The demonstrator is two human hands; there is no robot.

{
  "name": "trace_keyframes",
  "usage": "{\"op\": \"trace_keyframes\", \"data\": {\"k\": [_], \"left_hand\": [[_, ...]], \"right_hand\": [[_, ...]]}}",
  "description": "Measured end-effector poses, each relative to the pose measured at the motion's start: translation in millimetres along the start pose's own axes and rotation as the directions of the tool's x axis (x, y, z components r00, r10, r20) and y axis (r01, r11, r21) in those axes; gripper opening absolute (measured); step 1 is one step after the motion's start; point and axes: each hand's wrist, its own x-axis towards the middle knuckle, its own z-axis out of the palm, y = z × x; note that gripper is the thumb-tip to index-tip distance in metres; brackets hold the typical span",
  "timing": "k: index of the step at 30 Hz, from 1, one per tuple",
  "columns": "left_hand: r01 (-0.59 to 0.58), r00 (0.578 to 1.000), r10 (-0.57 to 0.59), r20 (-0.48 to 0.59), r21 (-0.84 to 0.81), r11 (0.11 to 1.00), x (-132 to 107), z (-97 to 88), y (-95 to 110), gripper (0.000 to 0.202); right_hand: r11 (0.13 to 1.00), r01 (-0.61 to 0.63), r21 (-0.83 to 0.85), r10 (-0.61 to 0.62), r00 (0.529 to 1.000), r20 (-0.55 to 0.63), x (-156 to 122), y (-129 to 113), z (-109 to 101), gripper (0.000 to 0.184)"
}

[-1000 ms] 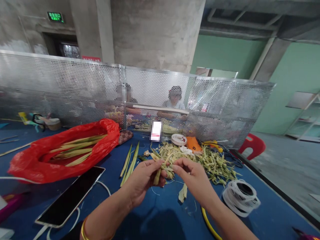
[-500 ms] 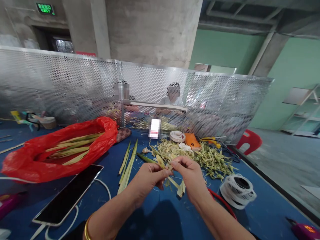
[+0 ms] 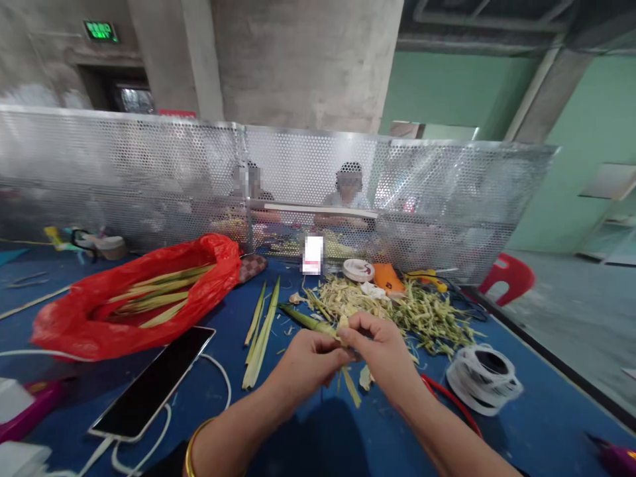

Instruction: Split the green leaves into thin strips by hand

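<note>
My left hand (image 3: 315, 358) pinches a long green-and-pale leaf strip (image 3: 308, 320) between thumb and fingers. Its dark green tip points away to the left, and part of it is hidden by the fingers. Close against it, my right hand (image 3: 377, 341) has thumb and forefinger closed on a pale end of the same leaf material. Under the hands lie loose leaf scraps (image 3: 366, 378). Just beyond them spreads a heap of pale shreds (image 3: 342, 295), with a pile of small green woven pieces (image 3: 432, 315) at its right. Several cut leaf strips (image 3: 263, 344) rest left of my hands.
A red plastic bag (image 3: 64, 324) with leaf strips and a phone (image 3: 154, 384) with a white cable lie left. At right are a white spool (image 3: 483, 381) and a red cord (image 3: 460, 407). Behind stand a tape roll (image 3: 358, 269) and a perforated metal screen (image 3: 308, 165); two people sit beyond.
The view has shifted slightly left, so things appear further right. The right fingers have moved over the leaf, and more of its green length shows beyond my left hand.
</note>
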Motion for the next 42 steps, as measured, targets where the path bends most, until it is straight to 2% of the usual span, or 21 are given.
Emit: {"op": "trace_keyframes", "data": {"k": [7, 11, 13, 16, 21, 25, 28, 32, 38, 42], "left_hand": [[0.009, 0.998, -0.010, 0.066, 0.018, 1.000, -2.8, 2.0, 5.1, 0.030], [0.013, 0.994, -0.013, 0.110, 0.002, 1.000, -0.2, -0.8, 1.5, 0.030], [0.031, 0.990, -0.032, 0.135, 0.008, 0.999, 1.3, -1.7, -1.3, 0.026], [0.065, 0.993, -0.060, 0.102, -0.041, 0.997, 1.9, -1.1, -2.2, 0.024], [0.107, 0.994, -0.106, 0.016, -0.237, 0.966, 1.6, -2.9, 1.2, 0.045], [0.100, 0.994, -0.111, -0.013, -0.327, 0.940, 2.1, -6.2, -1.0, 0.047], [0.119, 0.991, -0.130, -0.012, -0.331, 0.936, 1.1, -5.1, -0.5, 0.044], [0.162, 0.986, -0.164, 0.016, -0.282, 0.946, 0.3, -2.6, 3.6, 0.037], [0.137, 0.991, -0.136, 0.018, -0.158, 0.978, 1.2, -4.8, 3.5, 0.031], [0.121, 0.992, -0.116, 0.039, -0.155, 0.980, 0.1, -6.1, 3.8, 0.032]], "right_hand": [[0.999, 0.014, 0.037, -0.009, 0.992, -0.123, -3.1, 6.6, 4.4, 0.022], [0.998, 0.004, 0.066, 0.005, 0.992, -0.129, -4.5, 7.5, 7.6, 0.021], [0.998, -0.002, 0.056, 0.007, 0.995, -0.099, -2.9, 7.5, 7.8, 0.022], [1.000, 0.008, -0.001, -0.008, 1.000, 0.003, 2.8, 6.0, 0.9, 0.023], [0.999, 0.041, 0.000, -0.040, 0.995, 0.086, 14.3, 1.2, -25.6, 0.029], [0.999, -0.019, -0.042, 0.026, 0.983, 0.184, 16.6, -1.5, -36.0, 0.027], [0.995, -0.088, 0.047, 0.076, 0.974, 0.212, 14.9, -0.5, -32.2, 0.024], [0.990, -0.085, 0.112, 0.070, 0.989, 0.132, 12.2, 4.2, -21.2, 0.022], [1.000, 0.016, 0.002, -0.015, 0.994, -0.111, 9.0, 14.5, -8.2, 0.021], [0.998, 0.055, -0.025, -0.059, 0.986, -0.157, 8.4, 15.3, -6.2, 0.023]]}}
